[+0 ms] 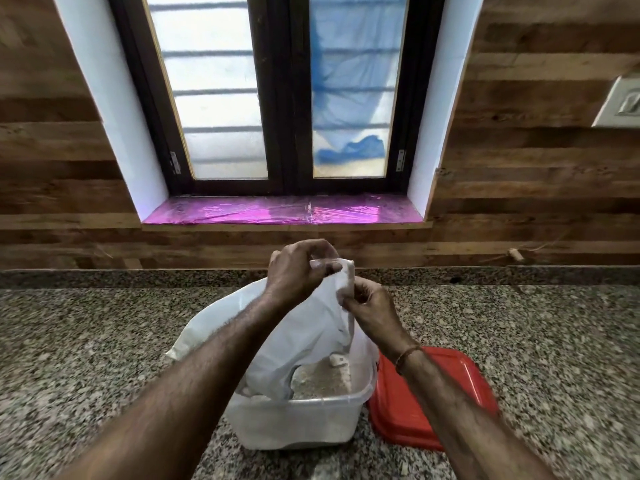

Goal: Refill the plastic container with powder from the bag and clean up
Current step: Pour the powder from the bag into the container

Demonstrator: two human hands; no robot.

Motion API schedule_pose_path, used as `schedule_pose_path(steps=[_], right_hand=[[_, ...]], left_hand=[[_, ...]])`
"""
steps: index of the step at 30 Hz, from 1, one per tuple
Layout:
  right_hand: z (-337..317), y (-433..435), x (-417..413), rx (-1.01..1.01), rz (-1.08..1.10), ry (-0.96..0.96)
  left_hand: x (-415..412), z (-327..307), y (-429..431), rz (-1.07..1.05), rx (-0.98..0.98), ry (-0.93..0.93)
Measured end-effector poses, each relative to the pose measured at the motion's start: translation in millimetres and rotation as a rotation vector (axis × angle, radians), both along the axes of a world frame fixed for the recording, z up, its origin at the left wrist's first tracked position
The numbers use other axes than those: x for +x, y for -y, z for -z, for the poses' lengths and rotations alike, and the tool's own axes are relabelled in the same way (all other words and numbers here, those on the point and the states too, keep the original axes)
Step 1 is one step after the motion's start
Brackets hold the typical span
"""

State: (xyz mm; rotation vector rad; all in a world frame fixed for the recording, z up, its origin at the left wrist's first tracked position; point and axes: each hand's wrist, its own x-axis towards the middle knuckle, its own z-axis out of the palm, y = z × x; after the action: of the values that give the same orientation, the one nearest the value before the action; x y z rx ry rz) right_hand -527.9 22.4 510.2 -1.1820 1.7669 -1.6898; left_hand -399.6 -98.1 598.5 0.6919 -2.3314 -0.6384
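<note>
A white plastic bag (301, 337) hangs upended over a clear plastic container (298, 420) on the granite counter. Its lower end dips inside the container. My left hand (298, 271) pinches the bag's top corner from above. My right hand (370, 306) grips the same bunched corner just below and to the right. Pale powder (322, 379) lies inside the container, with a small white lump on it. The container's red lid (446, 400) lies flat on the counter, touching the container's right side.
The speckled granite counter (104, 341) stretches left and right of the container. Behind it rises a wood-panelled wall with a window and a pink-lined sill (280, 211). A white switch plate (620, 102) is on the wall at far right.
</note>
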Motion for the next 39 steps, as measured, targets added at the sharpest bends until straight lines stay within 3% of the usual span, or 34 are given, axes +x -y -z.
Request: schedule_pose_path(steps=[2,4,7,9,12,13,16,17,20,22,24,26,28,31,32,35,39], right_hand=[[-18.8,1.7,3.4,-0.129,-0.029,0.109],[-28.6,3.0,-0.8,-0.131,-0.028,0.109],[-10.6,-11.9,-15.9,0.128,-0.002,-0.167],[-2.9,-24.9,-22.8,0.253,-0.009,-0.230],[-25.4,-27.1,-14.1,0.070,0.205,-0.137],[-36.8,-22.8,-7.9,-0.020,0.184,-0.131],[-51.4,-11.8,15.0,0.042,-0.189,-0.191],[-50.7,-9.0,15.2,0.071,-0.159,-0.208],[-55.0,-9.0,4.5,0.005,0.289,-0.217],[-64.1,-7.8,6.1,-0.102,0.151,-0.203],[-55.9,-8.0,13.5,0.086,-0.006,-0.354],[-37.8,-17.8,13.0,0.370,0.073,-0.558],[-29.1,-28.4,2.1,0.421,0.188,-0.526],[-48.7,-21.3,-0.4,0.071,0.117,0.000],[-53.4,-13.0,-1.4,0.020,0.089,0.033],[-45.5,5.3,-3.8,0.041,0.148,-0.152],[-40.2,4.1,-19.7,0.077,0.252,-0.140]], left_hand=[[-5.9,-3.1,-5.0,-0.014,-0.029,-0.012],[-7.7,-6.6,-0.3,-0.079,0.109,-0.111],[-4.3,-4.7,11.9,-0.157,0.261,-0.215],[-2.4,-2.5,12.9,-0.131,0.278,-0.223],[-7.9,-3.8,9.5,-0.108,0.306,-0.249],[-10.1,-5.0,9.6,-0.123,0.306,-0.257],[-11.7,-4.8,11.5,-0.189,0.288,-0.281],[-11.2,-2.9,11.8,-0.198,0.283,-0.286],[-13.2,-1.2,5.0,-0.143,0.289,-0.278],[-15.2,-6.6,1.7,-0.115,0.285,-0.281],[-14.8,-11.6,3.7,-0.159,0.278,-0.337],[-11.2,-10.9,7.6,-0.181,0.266,-0.358],[-11.8,-6.9,4.3,-0.081,0.261,-0.266],[-13.4,-0.1,-8.6,0.095,0.249,-0.125],[-12.4,1.6,-10.9,0.119,0.243,-0.128],[5.4,1.7,-10.5,0.059,0.235,-0.135],[54.1,9.0,14.1,-0.136,0.061,0.246]])
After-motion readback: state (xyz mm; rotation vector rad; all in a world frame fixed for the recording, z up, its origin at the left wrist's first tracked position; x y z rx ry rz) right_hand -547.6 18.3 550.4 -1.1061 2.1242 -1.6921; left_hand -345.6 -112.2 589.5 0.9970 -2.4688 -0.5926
